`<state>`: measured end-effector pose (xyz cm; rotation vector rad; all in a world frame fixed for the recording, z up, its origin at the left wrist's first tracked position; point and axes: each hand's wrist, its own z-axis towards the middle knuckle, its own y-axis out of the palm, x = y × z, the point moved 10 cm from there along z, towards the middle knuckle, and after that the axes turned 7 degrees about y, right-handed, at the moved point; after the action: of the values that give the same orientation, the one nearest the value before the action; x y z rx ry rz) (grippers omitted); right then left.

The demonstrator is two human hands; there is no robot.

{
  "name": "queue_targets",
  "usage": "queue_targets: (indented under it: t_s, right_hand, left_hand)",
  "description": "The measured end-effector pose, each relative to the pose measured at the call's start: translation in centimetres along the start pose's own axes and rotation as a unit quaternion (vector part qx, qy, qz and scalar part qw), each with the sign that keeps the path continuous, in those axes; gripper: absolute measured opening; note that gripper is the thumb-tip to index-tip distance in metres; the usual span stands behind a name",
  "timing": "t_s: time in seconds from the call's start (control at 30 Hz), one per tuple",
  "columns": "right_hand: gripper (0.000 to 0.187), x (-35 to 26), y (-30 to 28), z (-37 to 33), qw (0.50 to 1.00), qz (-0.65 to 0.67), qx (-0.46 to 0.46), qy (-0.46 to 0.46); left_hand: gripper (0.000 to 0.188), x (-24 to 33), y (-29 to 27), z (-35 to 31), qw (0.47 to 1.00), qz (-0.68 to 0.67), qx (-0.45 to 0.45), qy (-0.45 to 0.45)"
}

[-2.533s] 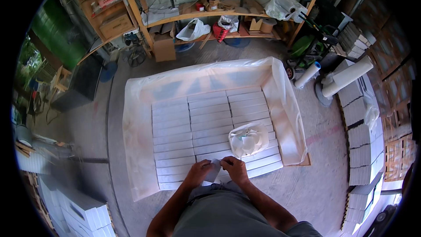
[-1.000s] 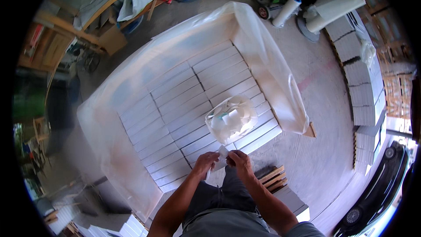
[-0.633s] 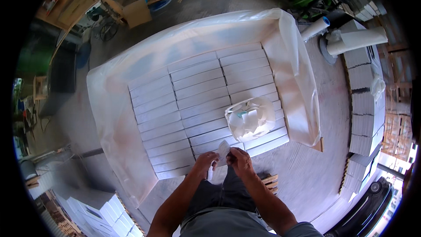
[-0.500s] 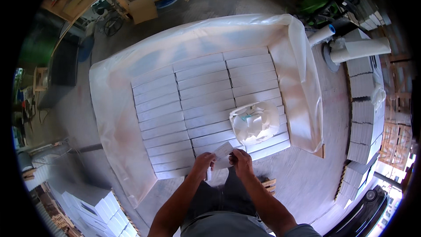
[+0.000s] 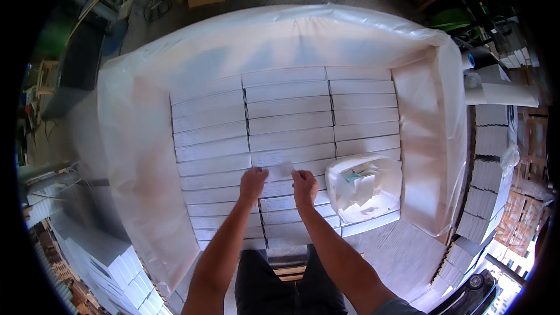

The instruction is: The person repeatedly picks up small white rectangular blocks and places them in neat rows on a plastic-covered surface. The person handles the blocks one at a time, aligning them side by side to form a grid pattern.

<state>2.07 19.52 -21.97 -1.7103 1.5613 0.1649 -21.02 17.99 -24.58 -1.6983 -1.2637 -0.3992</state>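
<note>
My left hand [image 5: 254, 184] and my right hand [image 5: 305, 188] pinch opposite sides of a thin white label [image 5: 279, 172], held out above the middle column of boxes. Whether it touches the box beneath I cannot tell. Flat white boxes [image 5: 290, 107] lie packed edge to edge in three columns. Faint print marks show on several boxes near my hands. Beside my right hand, on the right column, sits a clear plastic bag [image 5: 391, 189] with crumpled white paper scraps [image 5: 363, 188] and a bit of green inside.
Cloudy plastic film over tall cardboard walls [image 5: 429, 116] encloses the boxes on the left, far and right sides. White stacks [image 5: 490, 140] stand at the right, with a film roll [image 5: 507, 94] on top. More white boxes [image 5: 125, 274] stand lower left. Shelving lines the far edge.
Both hands have reached forward over the boxes, carrying the label away from my body. My view has shifted closer over the boxes, and the bag appears further right.
</note>
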Motion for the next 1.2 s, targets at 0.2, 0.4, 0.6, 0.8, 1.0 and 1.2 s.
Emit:
queue_targets:
  t_s: [0.2, 0.4, 0.6, 0.8, 1.0, 1.2]
  right_hand:
    - [0.026, -2.1, 6.0, 4.8, 1.000, -0.010, 0.025, 0.006]
    - [0.026, -0.9, 9.1, 7.5, 0.999, -0.028, 0.039, 0.024]
    - [0.024, -0.7, 9.7, 7.4, 0.996, -0.065, 0.054, 0.031]
    - [0.024, -0.7, 9.9, 7.4, 0.992, -0.100, 0.068, 0.024]
    - [0.024, -1.0, 10.2, 7.6, 0.989, -0.133, 0.066, 0.005]
    - [0.023, -1.5, 10.2, 7.8, 0.986, -0.155, 0.053, -0.011]
  left_hand:
    - [0.036, -0.6, -0.9, 8.6, 0.996, 0.066, -0.025, -0.049]
    - [0.030, -1.0, -0.6, 12.1, 0.982, 0.186, 0.003, -0.034]
    - [0.025, 0.0, -0.3, 11.7, 0.969, 0.247, 0.028, -0.018]
    - [0.024, 0.8, -0.1, 11.7, 0.960, 0.277, 0.042, -0.014]
    - [0.028, 1.1, 0.6, 11.4, 0.938, 0.344, 0.045, -0.011]
    - [0.043, -0.1, -1.3, 11.1, 0.932, 0.354, 0.036, -0.077]
